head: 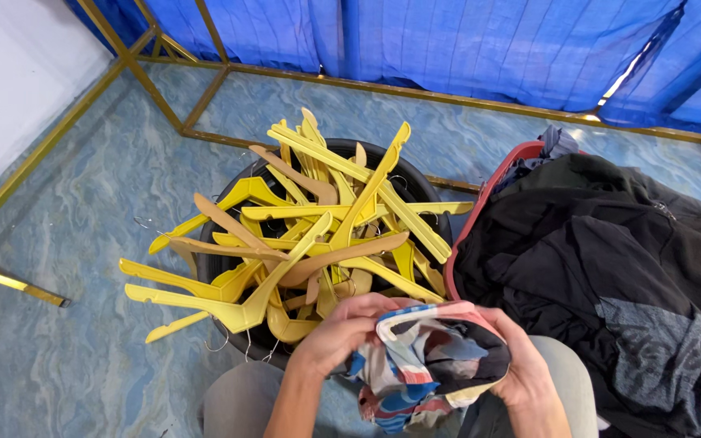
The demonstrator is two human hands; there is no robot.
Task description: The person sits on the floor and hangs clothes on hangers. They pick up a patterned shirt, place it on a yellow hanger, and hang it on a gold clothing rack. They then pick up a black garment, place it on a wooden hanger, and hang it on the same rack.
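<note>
Both my hands hold a bunched, multicoloured garment with red, white, blue and black patches, low in the middle of the view above my lap. My left hand grips its left side with fingers curled over the cloth. My right hand clasps its right edge. Just beyond the garment stands a black round bin heaped with several yellow and tan plastic hangers sticking out in all directions.
A red laundry basket at the right overflows with dark clothes. The floor is blue marbled with gold metal strips. Blue tarpaulin hangs along the back, a white wall stands at the left.
</note>
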